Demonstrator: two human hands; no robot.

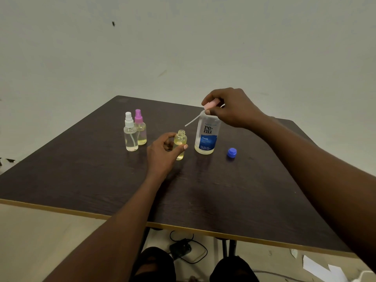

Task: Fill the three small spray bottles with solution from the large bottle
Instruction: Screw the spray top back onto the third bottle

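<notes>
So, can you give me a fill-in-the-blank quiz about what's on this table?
1. The loose round plastic cap on the dark wooden table is ___.
2. The left hand grips a small clear open-necked bottle of pale ___ liquid.
3. The right hand pinches a spray top coloured ___ above the large white blue-labelled bottle.
Missing words: blue, yellow, pink.

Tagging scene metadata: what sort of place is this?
Probably a bare room used as a makeshift workspace: a plain dark table before a blank pale wall, a power adapter with loose cable on the floor beneath, and paper scraps on the floor.
</notes>
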